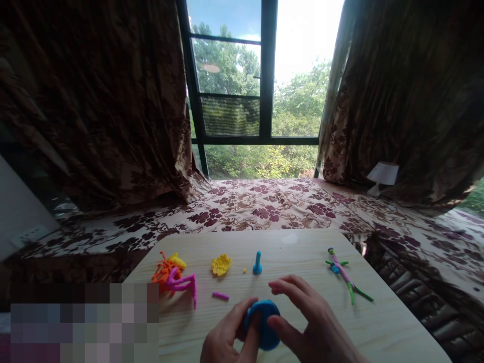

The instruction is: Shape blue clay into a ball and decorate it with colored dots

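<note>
A round, flat blue piece of modelling clay [269, 334] is held over the near part of the table. My left hand [231, 335] grips it from the left, thumb across its face. On the other side my right hand [308, 317] has its fingers spread apart; its thumb tip overlaps the disc's right edge, and whether it touches I cannot tell. Beyond the hands stands a blue clay peg with a wide base [257, 264]. To its left lie a tiny yellow bit [244, 271], a crinkled yellow clay piece [221, 264] and a short purple clay stick [221, 296].
At the left of the pale wooden table [295, 247] are a tangled orange clay shape [163, 272], a yellow lump [177, 260] and a magenta branched piece [183, 284]. A pink and green clay figure [343, 272] lies at the right. Behind are a flowered ledge [260, 201] and a small lamp [382, 174].
</note>
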`<action>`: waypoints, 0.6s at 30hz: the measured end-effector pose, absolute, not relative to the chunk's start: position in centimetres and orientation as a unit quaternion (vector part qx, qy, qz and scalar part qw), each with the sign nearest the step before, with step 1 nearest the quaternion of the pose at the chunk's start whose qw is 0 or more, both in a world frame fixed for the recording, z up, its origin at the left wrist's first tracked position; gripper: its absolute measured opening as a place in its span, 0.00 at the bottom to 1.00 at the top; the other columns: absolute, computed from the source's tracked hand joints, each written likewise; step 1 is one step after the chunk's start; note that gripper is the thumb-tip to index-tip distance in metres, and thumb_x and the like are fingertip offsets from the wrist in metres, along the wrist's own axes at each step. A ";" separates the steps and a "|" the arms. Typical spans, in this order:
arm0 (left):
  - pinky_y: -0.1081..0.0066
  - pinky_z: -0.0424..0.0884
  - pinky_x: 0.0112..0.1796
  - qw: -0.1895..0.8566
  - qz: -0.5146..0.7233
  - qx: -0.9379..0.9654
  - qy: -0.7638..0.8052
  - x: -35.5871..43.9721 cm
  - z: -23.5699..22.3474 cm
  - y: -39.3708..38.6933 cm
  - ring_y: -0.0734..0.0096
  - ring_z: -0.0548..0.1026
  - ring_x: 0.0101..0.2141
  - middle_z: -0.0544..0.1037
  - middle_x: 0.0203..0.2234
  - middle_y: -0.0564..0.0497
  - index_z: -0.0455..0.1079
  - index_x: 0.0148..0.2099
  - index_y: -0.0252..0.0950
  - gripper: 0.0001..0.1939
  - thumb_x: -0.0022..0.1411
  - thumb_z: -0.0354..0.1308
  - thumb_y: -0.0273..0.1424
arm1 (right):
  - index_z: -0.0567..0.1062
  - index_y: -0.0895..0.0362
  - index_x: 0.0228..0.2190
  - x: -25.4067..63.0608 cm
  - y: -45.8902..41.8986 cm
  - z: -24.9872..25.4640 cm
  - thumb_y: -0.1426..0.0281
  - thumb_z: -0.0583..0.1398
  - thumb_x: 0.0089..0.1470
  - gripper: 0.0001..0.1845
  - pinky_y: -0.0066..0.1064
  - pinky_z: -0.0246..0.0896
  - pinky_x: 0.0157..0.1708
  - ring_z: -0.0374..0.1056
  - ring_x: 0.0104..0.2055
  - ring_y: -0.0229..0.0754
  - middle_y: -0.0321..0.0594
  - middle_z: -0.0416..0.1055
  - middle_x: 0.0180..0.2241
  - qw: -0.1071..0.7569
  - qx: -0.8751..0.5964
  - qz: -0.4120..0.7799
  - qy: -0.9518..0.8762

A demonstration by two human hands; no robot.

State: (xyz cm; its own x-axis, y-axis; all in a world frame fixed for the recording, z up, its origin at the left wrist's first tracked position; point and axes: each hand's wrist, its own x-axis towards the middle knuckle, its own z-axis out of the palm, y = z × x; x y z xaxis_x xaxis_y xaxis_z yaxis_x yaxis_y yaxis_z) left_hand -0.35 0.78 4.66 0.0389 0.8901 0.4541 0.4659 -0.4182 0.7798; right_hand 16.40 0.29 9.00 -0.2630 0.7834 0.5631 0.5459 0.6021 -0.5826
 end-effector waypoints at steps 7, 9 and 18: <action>0.75 0.72 0.28 0.135 0.423 0.782 0.438 -0.6 6.1 0.8 0.71 0.74 0.28 0.76 0.27 0.50 0.72 0.41 0.39 0.09 0.57 0.53 0.30 | 0.71 0.55 0.38 15.8 0.0 9.0 0.75 0.57 0.52 0.10 0.32 0.59 0.35 0.64 0.36 0.41 0.40 0.69 0.34 0.396 -0.450 0.093 -0.795; 0.74 0.72 0.30 0.110 0.414 0.791 0.437 -0.6 6.1 0.8 0.70 0.75 0.29 0.76 0.28 0.50 0.71 0.41 0.38 0.09 0.57 0.53 0.28 | 0.71 0.54 0.38 15.7 0.0 9.0 0.75 0.57 0.52 0.10 0.32 0.58 0.35 0.63 0.35 0.42 0.40 0.70 0.34 0.390 -0.455 0.078 -0.797; 0.73 0.72 0.32 0.093 0.351 0.805 0.469 -0.7 6.1 0.6 0.68 0.75 0.33 0.76 0.31 0.48 0.69 0.44 0.38 0.11 0.58 0.50 0.29 | 0.70 0.53 0.35 15.6 0.1 8.9 0.74 0.57 0.53 0.06 0.33 0.54 0.34 0.62 0.34 0.41 0.38 0.69 0.32 0.365 -0.445 0.049 -0.816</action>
